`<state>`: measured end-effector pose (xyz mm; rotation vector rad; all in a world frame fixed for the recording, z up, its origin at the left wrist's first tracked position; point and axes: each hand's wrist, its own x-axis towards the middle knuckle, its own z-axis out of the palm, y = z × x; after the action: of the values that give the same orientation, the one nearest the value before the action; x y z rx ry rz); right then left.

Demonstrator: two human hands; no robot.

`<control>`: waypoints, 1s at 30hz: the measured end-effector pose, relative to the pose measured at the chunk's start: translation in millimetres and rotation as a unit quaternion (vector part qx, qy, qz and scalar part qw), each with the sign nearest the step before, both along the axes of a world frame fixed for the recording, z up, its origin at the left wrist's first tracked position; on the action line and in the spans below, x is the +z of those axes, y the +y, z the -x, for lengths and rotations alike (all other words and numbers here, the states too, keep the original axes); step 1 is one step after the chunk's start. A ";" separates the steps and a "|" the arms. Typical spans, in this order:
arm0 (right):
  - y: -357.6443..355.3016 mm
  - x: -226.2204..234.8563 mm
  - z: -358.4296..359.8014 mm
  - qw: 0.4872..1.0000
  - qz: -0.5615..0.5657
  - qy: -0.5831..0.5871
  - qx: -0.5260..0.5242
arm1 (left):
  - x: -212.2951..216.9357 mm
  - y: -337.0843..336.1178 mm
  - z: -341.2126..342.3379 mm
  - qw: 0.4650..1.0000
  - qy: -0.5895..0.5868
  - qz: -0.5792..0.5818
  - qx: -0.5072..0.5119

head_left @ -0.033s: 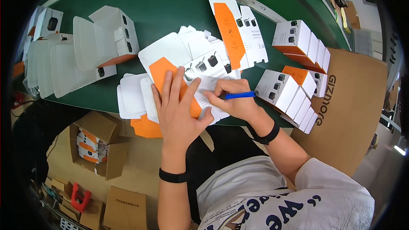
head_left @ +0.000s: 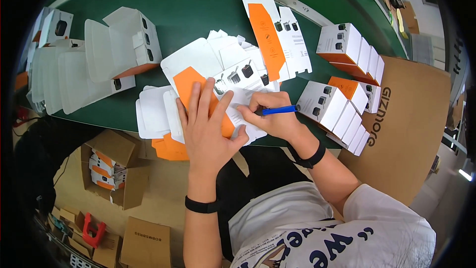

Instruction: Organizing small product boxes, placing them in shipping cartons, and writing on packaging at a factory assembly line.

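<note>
the left hand point(head_left: 203, 124) lies spread and open, its fingers pressing down on the orange panel point(head_left: 187, 82) and white card of a flat box point(head_left: 230, 77); it grips nothing. the right hand point(head_left: 278, 119) is closed around a blue pen point(head_left: 279, 110), whose back end points to three o'clock; the pen's tip is hidden by the fingers, so i cannot tell whether it touches the card. the flat box lies under both hands, near the edge of a green table point(head_left: 198, 12), on top of a loose heap of other flattened card. each wrist wears a black band point(head_left: 201, 205).

taking the hands as the middle of the clock, a second flat box point(head_left: 267, 37), white with an orange panel, lies at one o'clock. at two o'clock stands a row of small white and orange boxes point(head_left: 346, 42), and at three o'clock another group point(head_left: 320, 101), with a big brown carton point(head_left: 411, 134) beyond it. an open white box point(head_left: 116, 49) sits at ten o'clock, beside a row of more open boxes point(head_left: 74, 77). down on the floor at eight o'clock, a brown box point(head_left: 136, 188) holds printed packs point(head_left: 104, 171). a red object point(head_left: 92, 231) lies between seven and eight o'clock, near another brown box point(head_left: 145, 243).
</note>
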<state>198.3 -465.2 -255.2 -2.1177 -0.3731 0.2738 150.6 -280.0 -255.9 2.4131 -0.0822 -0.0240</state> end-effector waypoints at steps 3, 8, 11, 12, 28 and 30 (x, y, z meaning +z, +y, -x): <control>0.9 0.4 3.4 0.998 -0.044 0.014 -0.034 | -1.3 2.2 0.3 1.000 -0.002 -0.004 -0.001; -5.9 2.9 10.9 0.981 -0.082 -0.050 -0.166 | 2.0 4.6 1.1 1.000 0.004 0.000 0.000; -2.4 7.3 11.1 0.980 0.045 -0.072 -0.181 | -1.8 4.3 2.6 0.999 0.010 0.039 -0.003; 2.4 10.0 11.9 0.980 0.043 -0.075 -0.182 | -4.4 5.2 4.8 0.998 -0.004 0.065 0.009; -58.2 87.2 -40.5 0.948 -0.142 -0.054 -0.281 | 4.6 -6.3 20.6 0.996 -0.075 0.006 0.056; -64.1 100.1 -54.4 0.926 -0.010 -0.141 -0.350 | 4.6 -14.6 12.5 0.998 -0.006 -0.063 -0.004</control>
<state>252.7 -529.3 -155.1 -2.1266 0.2313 -0.4524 138.1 -294.6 -251.2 2.5388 -0.0985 -0.0181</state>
